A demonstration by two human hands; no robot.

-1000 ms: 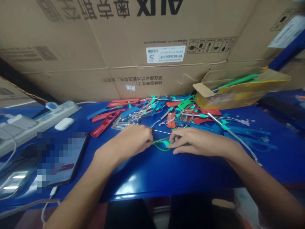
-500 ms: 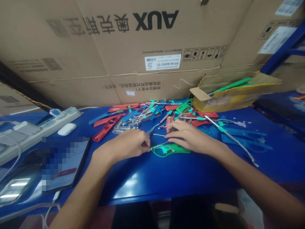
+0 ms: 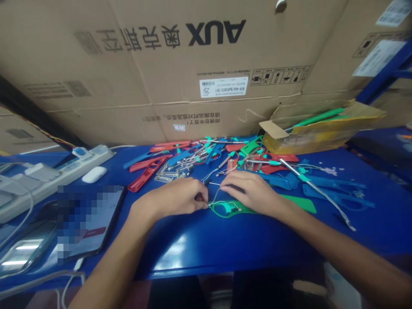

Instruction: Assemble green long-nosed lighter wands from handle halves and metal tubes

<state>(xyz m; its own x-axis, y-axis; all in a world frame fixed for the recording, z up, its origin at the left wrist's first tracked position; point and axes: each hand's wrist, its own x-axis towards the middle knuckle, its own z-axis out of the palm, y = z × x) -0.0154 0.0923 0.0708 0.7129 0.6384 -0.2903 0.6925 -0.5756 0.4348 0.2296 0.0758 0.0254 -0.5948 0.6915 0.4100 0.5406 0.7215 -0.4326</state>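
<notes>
A green plastic lighter-like casing (image 3: 298, 204) lies near the table's front, its looped end carrying a teal trigger-like piece (image 3: 227, 208) and thin pale wires. At the loop's left tip my left hand (image 3: 180, 195) is closed in a pinch; fingers hide most of what it grips, perhaps a wire end. My right hand (image 3: 252, 191) is over the casing's middle, fingers closed on a slim tool with a dark handle (image 3: 237, 188). Its thin metal shaft (image 3: 214, 184) points left to a small black piece (image 3: 206, 181) beside the left fingers.
Red casings (image 3: 149, 174), blue casings (image 3: 337, 191), wires and metal tubes (image 3: 317, 193) are heaped behind the hands. An open carton (image 3: 322, 135) stands back right, before a large cardboard wall (image 3: 177, 86). On the left lie a power strip (image 3: 75, 169), earbud case (image 3: 94, 174) and tablet (image 3: 99, 231).
The view has shifted slightly. My right hand has turned, its fingers drawn closer around the tool, and more of the green casing shows on its right. The left hand keeps its pinch.
</notes>
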